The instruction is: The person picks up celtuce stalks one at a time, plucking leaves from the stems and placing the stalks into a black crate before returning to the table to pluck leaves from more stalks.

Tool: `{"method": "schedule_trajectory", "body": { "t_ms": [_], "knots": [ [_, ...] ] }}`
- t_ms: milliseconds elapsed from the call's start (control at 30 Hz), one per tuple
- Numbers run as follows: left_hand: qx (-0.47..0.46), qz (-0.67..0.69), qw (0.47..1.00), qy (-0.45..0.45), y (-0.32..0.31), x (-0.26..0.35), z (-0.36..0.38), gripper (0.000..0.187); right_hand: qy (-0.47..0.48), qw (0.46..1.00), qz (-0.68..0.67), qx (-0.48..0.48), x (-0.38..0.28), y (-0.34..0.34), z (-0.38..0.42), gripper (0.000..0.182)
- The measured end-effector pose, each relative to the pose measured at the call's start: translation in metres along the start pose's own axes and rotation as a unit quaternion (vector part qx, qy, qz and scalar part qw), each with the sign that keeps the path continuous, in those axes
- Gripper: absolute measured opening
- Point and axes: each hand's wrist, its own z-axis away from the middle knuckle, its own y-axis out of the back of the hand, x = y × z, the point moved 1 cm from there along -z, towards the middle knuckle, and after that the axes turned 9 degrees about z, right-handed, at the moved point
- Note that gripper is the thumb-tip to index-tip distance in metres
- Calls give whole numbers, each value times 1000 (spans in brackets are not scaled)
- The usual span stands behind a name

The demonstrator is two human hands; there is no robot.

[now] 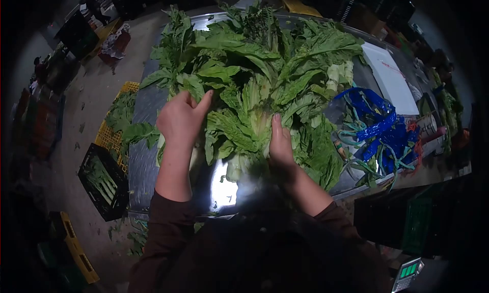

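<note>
A large heap of leafy green celtuce point(305, 53) covers the metal table. In front of me lies one celtuce head point(249, 122), with its pale cut base toward my body and its leaves fanned away. My right hand point(281, 144) rests against this head's right side, fingers stretched out and together. On the left, my left hand point(179, 118) is closed with the thumb sticking up, beside the leaves at the heap's edge. Its curled fingers are turned away, so whatever they may hold is hidden.
Blue plastic strapping point(377, 120) and green ties lie tangled at the table's right, near a white foam board point(389, 76). On the floor at left, a black crate point(91, 204) holds stalks beside a yellow crate point(109, 132). A digital scale point(408, 273) is at lower right.
</note>
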Motion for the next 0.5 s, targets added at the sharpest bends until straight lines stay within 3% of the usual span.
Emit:
{"method": "schedule_trajectory", "body": {
  "t_ms": [33,100,167,267,333,367,400,500],
  "knots": [
    [70,36,992,-96,4,7,2,37,9,1000,4,-8,2,-1,0,53],
    [180,139,920,-318,7,19,-7,48,17,1000,3,-21,0,-6,1,51],
    [213,133,879,-404,9,44,-14,65,31,999,5,-30,-9,-12,6,51],
    [179,127,892,-394,-6,66,-31,73,23,998,53,-36,-3,-12,3,52],
    [95,107,912,-383,-12,66,-32,58,5,994,99,-36,2,-10,2,52],
    [55,90,918,-382,-10,66,-26,50,21,998,52,-20,0,-14,4,53],
    [81,116,903,-406,-11,65,-17,36,36,999,3,-2,-3,-16,5,55],
    [53,138,898,-415,-11,62,9,29,3,1000,2,-21,-4,-9,5,53]
  ]
}}
